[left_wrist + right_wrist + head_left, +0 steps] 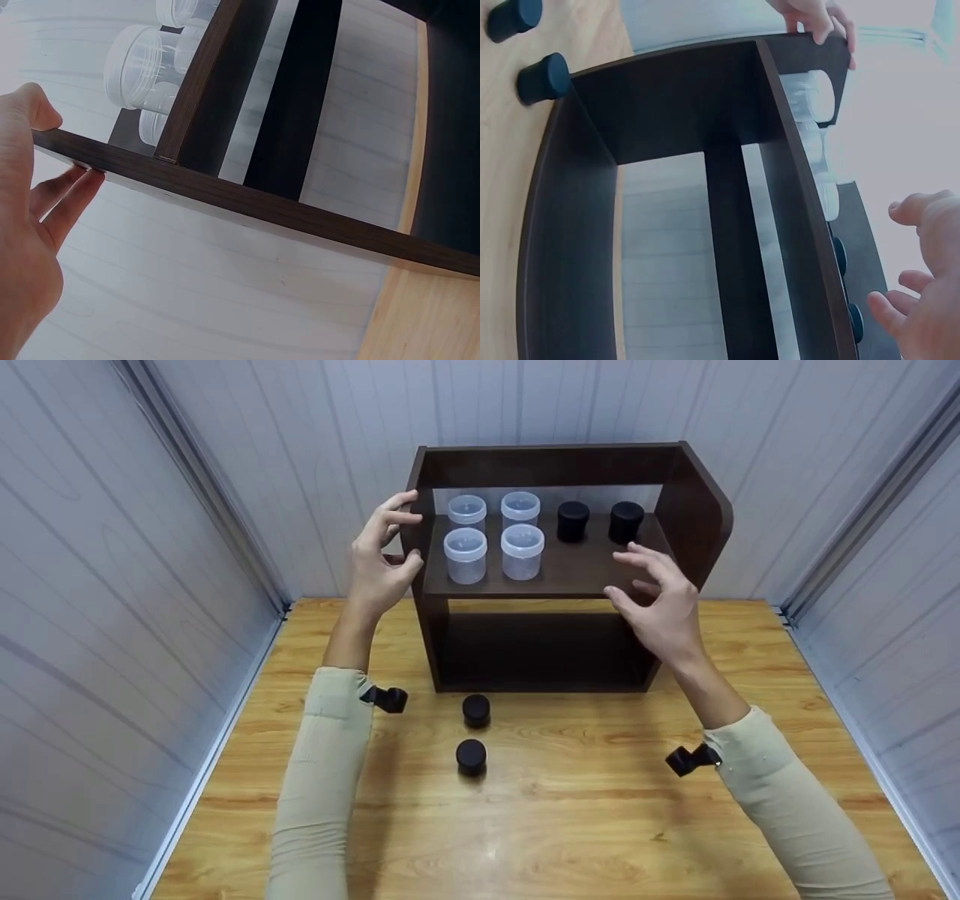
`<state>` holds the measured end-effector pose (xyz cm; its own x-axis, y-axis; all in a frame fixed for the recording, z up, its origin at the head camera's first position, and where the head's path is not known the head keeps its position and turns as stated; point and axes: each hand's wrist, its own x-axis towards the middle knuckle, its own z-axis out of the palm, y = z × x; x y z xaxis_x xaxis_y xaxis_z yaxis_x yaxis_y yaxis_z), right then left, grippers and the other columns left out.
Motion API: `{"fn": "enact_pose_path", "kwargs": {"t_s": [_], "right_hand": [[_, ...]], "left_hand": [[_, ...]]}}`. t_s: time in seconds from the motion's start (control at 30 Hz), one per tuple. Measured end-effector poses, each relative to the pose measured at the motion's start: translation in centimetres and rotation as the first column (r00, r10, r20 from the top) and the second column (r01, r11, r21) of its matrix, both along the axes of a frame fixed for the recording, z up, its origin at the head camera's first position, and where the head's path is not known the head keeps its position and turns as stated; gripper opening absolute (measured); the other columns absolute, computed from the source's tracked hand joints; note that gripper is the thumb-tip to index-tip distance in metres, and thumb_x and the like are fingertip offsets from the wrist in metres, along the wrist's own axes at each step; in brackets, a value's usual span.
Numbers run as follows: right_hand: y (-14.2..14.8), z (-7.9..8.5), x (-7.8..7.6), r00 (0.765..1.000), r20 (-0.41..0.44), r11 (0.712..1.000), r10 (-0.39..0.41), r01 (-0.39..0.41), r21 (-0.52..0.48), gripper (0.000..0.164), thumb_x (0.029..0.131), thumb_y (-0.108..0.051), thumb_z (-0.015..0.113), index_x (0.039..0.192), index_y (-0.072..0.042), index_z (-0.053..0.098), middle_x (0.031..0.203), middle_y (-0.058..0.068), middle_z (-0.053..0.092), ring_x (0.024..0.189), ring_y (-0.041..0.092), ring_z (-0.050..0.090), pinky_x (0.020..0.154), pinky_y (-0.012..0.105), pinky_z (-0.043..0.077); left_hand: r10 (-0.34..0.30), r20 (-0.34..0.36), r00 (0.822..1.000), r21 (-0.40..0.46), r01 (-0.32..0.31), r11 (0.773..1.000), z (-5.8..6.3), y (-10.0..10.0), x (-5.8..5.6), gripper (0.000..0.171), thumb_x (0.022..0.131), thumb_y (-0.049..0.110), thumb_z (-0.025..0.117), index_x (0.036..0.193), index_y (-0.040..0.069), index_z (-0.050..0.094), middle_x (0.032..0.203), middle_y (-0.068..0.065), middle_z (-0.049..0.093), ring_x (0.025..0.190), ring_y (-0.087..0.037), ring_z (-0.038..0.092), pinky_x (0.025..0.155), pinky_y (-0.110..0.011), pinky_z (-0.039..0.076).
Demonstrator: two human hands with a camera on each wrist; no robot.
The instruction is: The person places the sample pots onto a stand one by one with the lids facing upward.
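A dark brown two-tier shelf (pixel 525 595) stands on the wooden table. My left hand (pixel 382 556) grips its left side panel; in the left wrist view the thumb lies on one face of the panel, the fingers (pixel 75 201) on the other. My right hand (pixel 664 604) hovers before the right part of the upper tier, fingers apart and loosely bent, holding nothing. Several clear plastic jars (pixel 466 562) occupy the left of that tier. To their right are two small black round containers (pixel 573 523), the nearest things to my right hand.
Two more black containers, one nearer the shelf (pixel 476 711) and one nearer me (pixel 471 757), sit on the table (pixel 555 825) in front of the shelf. Pale panelled walls (pixel 300 457) enclose the table at the back and both sides.
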<state>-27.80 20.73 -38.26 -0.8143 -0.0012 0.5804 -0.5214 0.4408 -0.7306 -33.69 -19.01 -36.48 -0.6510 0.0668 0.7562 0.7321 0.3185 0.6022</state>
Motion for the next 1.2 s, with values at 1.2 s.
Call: {"fn": "enact_pose_path", "kwargs": {"t_s": [1.2], "right_hand": [[-5.4, -3.7, 4.9, 0.947, 0.077, 0.949, 0.312, -0.315, 0.022, 0.043, 0.092, -0.003, 0.09, 0.134, -0.003, 0.079, 0.152, 0.018, 0.071, 0.14, 0.024, 0.07, 0.105, 0.032, 0.067]], "left_hand": [[0.005, -0.006, 1.0, 0.01, -0.005, 1.0, 0.0, -0.1, 0.1, 0.038, 0.09, -0.013, 0.063, 0.126, -0.005, 0.07, 0.163, -0.017, 0.065, 0.152, -0.023, 0.062, 0.115, -0.038, 0.061]]}}
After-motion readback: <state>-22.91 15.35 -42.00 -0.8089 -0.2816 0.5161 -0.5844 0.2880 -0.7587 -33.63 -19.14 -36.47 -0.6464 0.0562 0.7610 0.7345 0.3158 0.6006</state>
